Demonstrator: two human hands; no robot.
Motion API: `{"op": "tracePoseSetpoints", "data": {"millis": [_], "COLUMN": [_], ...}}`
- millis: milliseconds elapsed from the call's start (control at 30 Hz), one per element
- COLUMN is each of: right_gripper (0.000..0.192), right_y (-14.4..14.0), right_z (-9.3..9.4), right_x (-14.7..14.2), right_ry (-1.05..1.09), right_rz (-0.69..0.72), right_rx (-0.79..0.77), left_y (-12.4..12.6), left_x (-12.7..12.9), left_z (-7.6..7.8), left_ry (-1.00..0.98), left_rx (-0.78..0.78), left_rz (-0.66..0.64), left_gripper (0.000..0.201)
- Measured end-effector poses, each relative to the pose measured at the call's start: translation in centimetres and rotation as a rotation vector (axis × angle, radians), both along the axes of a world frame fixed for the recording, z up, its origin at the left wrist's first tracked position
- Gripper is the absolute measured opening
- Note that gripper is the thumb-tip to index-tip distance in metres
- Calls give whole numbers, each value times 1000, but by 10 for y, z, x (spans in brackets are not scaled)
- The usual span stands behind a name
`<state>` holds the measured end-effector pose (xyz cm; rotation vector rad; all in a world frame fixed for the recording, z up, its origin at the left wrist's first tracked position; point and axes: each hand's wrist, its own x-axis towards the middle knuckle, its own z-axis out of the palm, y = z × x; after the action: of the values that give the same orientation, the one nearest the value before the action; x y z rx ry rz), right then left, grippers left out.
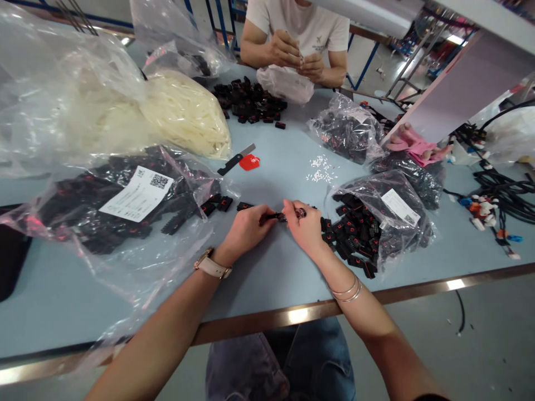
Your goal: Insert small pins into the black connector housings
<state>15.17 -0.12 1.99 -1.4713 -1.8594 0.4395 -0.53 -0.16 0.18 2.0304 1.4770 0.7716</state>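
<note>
Near the table's front edge, my left hand point(249, 229) is closed, pinching a small black connector housing point(271, 216) between thumb and fingertips. My right hand point(306, 227) meets it from the other side, its fingers wrapped round a slim dark tool point(300, 213) whose kind I cannot make out; its tip is at the connector. Just right of that hand, loose black connector housings point(355, 234) with orange-red parts spill from a clear bag point(405, 234). A few more housings point(223, 203) lie beyond my left hand. Small white pieces point(321, 170) are scattered ahead of my right hand.
A utility knife point(237, 159) lies beside a red piece point(249, 162). Large bags of black parts point(96, 195) and cream-coloured pieces point(188, 111) fill the left. Across the table a co-worker's hands point(298, 58) work above a black heap point(248, 100). Cables point(501, 189) lie right.
</note>
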Motion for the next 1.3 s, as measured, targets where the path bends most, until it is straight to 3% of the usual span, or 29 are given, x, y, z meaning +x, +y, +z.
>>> {"op": "tracePoseSetpoints", "data": {"millis": [267,1000,1300], "right_gripper": [43,38,39], "right_y": [-5,-3,0], "right_z": [-3,-2,-9], "right_x": [6,4,2], "right_ry": [231,118,49], "right_rz": [-87,13,12], "right_rx": [27,63,105], "left_y": [0,1,0], "left_x": [1,1,1], "left_z": [0,-1,0], "left_ry": [-24,-2,-4], "left_rx": [-2,22,18], "left_rz": [10,8,11], "left_gripper": [13,11,13]}}
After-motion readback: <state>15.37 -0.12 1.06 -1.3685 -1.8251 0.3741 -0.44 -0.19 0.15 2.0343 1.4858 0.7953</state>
